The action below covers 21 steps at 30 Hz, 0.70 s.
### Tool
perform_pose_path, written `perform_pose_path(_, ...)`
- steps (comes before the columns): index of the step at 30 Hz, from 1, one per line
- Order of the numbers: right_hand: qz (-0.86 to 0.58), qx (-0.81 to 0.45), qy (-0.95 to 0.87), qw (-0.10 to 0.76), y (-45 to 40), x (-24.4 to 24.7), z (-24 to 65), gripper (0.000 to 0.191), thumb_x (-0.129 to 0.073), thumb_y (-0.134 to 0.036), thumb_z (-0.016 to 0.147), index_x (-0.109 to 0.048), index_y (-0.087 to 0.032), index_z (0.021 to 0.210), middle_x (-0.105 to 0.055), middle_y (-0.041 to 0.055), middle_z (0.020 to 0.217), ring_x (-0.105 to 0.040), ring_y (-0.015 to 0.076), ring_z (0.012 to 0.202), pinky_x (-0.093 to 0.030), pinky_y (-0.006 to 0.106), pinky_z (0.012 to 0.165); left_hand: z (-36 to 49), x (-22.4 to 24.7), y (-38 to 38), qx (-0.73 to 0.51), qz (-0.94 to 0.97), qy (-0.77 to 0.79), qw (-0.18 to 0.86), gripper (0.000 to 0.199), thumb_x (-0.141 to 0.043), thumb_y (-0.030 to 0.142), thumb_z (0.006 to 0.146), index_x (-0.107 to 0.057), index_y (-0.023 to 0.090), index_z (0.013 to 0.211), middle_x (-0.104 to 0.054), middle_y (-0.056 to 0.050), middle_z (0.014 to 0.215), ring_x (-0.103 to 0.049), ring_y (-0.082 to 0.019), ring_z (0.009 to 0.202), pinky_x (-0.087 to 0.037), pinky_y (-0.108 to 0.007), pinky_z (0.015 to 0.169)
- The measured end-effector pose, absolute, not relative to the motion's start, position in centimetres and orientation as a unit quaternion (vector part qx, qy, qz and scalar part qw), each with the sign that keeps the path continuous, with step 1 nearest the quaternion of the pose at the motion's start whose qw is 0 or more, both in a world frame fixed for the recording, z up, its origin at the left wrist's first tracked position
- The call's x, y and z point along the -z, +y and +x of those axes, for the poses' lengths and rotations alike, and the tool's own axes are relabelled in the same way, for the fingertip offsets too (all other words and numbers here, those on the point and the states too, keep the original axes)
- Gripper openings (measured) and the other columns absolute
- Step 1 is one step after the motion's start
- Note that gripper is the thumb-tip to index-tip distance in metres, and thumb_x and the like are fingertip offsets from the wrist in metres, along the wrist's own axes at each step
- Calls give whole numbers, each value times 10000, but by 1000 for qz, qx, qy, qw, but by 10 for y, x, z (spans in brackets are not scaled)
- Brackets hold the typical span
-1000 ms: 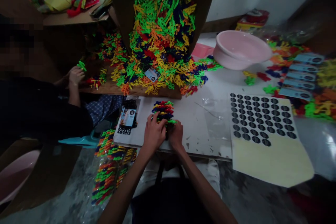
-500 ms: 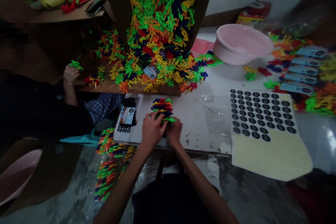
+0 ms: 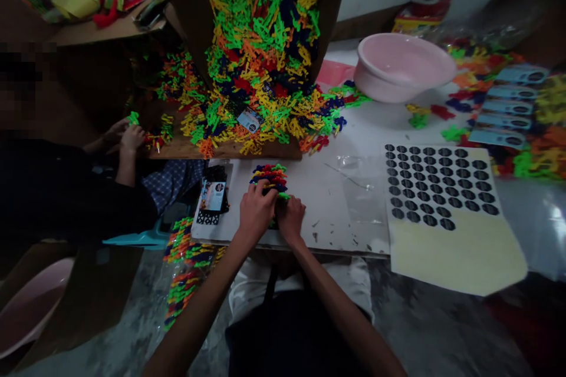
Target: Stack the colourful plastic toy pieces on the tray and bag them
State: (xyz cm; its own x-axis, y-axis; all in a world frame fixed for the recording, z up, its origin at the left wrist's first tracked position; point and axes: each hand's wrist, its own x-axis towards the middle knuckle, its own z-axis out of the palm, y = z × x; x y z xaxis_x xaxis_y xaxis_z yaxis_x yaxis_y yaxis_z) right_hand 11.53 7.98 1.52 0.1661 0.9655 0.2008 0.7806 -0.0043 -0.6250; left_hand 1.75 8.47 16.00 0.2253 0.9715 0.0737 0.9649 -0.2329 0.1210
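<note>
Figure rows (image 3: pixel 269 175): far end laid, near end in progress

The figure rows lie on the worktop (image 3: pixel 336 212), just beyond both hands. Left hand (image 3: pixel 257 210): curled over the near rows, fingers touching; whether it pinches a piece cannot be told. Right hand (image 3: pixel 290 216): curled inward at a green figure (image 3: pixel 283 195); its grip is hidden.

Status, by judgement: several far rows appear laid in order; the near portion, covered by the hands, appears unfinished. Black lattice pieces (image 3: pixel 209 218) at left look unused. Bagged figures (image 3: pixel 181 283) below appear complete. The loose pile (image 3: pixel 260 70) beyond is unsorted.
</note>
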Motion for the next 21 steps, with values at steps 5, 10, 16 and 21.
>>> perform_pose_path(5, -675, -150, -636, 343, 78, -15, 117, 212, -406, -282, 1012, -590, -178, 1028, -652, 80, 948, -506, 243, 912, -310, 343, 790, 12, -168, 97, -56, 790, 606, 69, 187, -521, 319, 978, -703, 289, 1010, -601, -35, 1279, -541, -242, 1137, -526, -327, 802)
perform_pose_path(10, -660, -153, -640, 362, 78, -14, 117, 219, -380, -268, 1013, -580, -177, 1012, -644, 84, 956, -503, 248, 921, -317, 345, 790, 7, -169, 97, -70, 791, 602, 83, 188, -507, 305, 984, -680, 284, 1055, -609, -20, 1290, -546, -229, 1147, -534, -316, 819)
perform_pose_path(16, -659, -172, -635, 364, 80, -11, 119, 170, -425, -233, 972, -578, -176, 1018, -649, 81, 958, -507, 247, 924, -331, 343, 793, 7, -169, 95, -60, 800, 592, 76, 179, -516, 277, 975, -681, 260, 1043, -604, -34, 1316, -536, -236, 1182, -540, -316, 840)
perform_pose_path(21, -655, -184, -635, 365, 80, -12, 119, 159, -454, -206, 949, -586, -177, 1032, -646, 77, 969, -509, 241, 935, -343, 341, 799, 7, -169, 95, -74, 794, 600, 73, 190, -514, 276, 980, -683, 251, 1063, -621, -51, 1280, -548, -228, 1172, -545, -309, 844)
